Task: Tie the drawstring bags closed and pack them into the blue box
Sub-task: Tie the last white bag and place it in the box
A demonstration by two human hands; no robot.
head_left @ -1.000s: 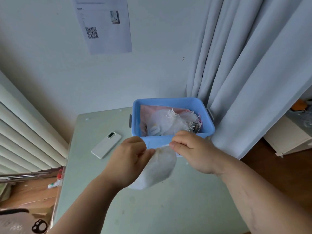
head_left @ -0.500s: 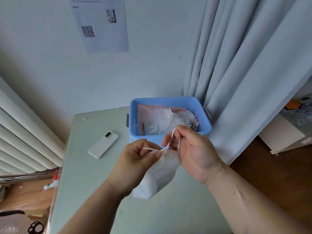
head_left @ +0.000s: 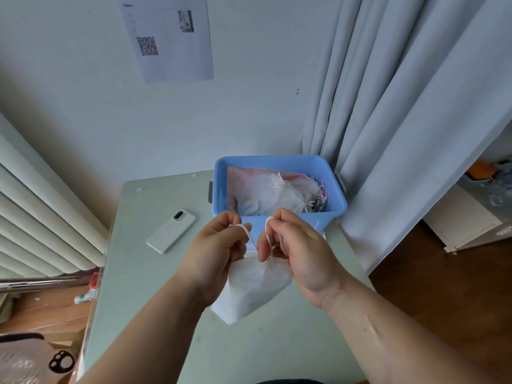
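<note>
A white drawstring bag [head_left: 253,288] hangs above the table between my two hands. My left hand [head_left: 214,253] pinches a loop of the bag's white cord [head_left: 246,230], which runs over its fingers. My right hand [head_left: 297,249] pinches the other cord loop near its fingertips. The two hands are close together, a little apart, just in front of the blue box [head_left: 336,195]. Inside the box lie several white drawstring bags [head_left: 279,194] on a pink one, their cords tangled on top.
A white phone [head_left: 171,231] lies on the pale green table [head_left: 144,273] to the left of the box. A grey curtain [head_left: 401,134] hangs right of the box. A radiator [head_left: 36,217] stands at the left, and wooden floor shows on both sides.
My hands have drawn slightly apart and each now holds a separate cord loop. The bag hangs lower beneath them than a second ago.
</note>
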